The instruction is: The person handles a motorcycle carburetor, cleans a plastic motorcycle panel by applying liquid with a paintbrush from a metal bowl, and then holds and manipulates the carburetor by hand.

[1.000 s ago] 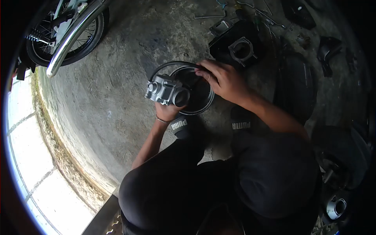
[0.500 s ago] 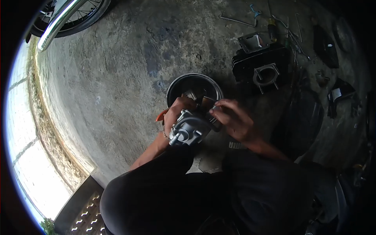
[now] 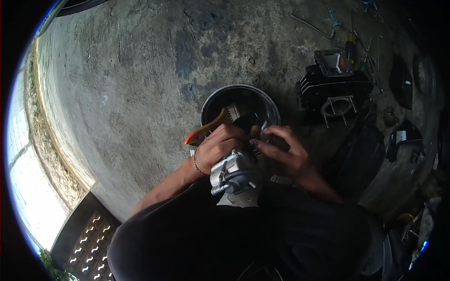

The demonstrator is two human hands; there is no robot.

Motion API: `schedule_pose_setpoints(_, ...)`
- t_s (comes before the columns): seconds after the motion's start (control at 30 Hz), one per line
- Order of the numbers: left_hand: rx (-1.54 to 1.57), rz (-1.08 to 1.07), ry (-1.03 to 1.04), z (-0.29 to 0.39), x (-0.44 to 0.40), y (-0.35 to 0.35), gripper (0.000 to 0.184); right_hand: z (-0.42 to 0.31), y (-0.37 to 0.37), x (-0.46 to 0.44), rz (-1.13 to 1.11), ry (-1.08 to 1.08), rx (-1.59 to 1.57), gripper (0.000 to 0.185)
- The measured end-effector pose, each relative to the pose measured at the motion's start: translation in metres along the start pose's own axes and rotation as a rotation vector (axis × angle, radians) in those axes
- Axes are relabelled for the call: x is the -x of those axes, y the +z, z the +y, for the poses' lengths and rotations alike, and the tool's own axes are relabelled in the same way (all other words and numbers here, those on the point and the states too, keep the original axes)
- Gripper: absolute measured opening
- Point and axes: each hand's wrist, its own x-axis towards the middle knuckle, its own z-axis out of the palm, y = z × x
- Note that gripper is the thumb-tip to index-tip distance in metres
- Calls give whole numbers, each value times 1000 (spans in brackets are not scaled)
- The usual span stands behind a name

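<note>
A silver carburetor (image 3: 232,171) with a dark cover hangs tilted below my left hand (image 3: 220,145), whose fingers are wrapped round its upper end. My right hand (image 3: 287,150) is beside it, thumb and fingers curled together at the carburetor's far end; whatever lies between the fingertips is too small and dark to make out. Both hands are over the near rim of a round dark basin (image 3: 206,105). A brush with an orange-tipped wooden handle (image 3: 213,124) leans across the basin's left rim, its bristle end inside.
A black finned engine cylinder (image 3: 335,89) stands on the concrete floor at the right. Beyond it lie an L-shaped wrench (image 3: 311,25), a yellow-handled screwdriver (image 3: 350,48) and other tools. Black plastic parts (image 3: 405,138) lie farther right. A perforated dark chair (image 3: 89,239) is at lower left.
My view has shifted, so the floor items sit farther right. The carburetor has turned in my left hand. More of the brush handle shows, and my right hand's fingers have shifted at the carburetor's end.
</note>
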Motion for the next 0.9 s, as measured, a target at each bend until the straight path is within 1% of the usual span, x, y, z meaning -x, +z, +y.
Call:
schedule_pose_setpoints(0.1,-31,1,56,1,4,0,18,1,2,3,-41,8,-11,33)
schedule_pose_setpoints(0.3,17,21,-6,1,7,1,19,4,5,6,-58,21,-33,32)
schedule_pose_setpoints(0.47,30,89,30,0,10,6,17,4,5,7,-12,29,-28,31)
schedule_pose_setpoints(0.63,-35,43,25,4,2,6,16,2,8,4,29,140,-145,27)
schedule_pose_setpoints(0.77,-39,14,77,2,3,7,17,-5,-8,-11,8,185,-372,25)
schedule_pose_setpoints(0.9,-52,-6,69,3,4,7,17,-2,-12,-14,-56,127,-354,24)
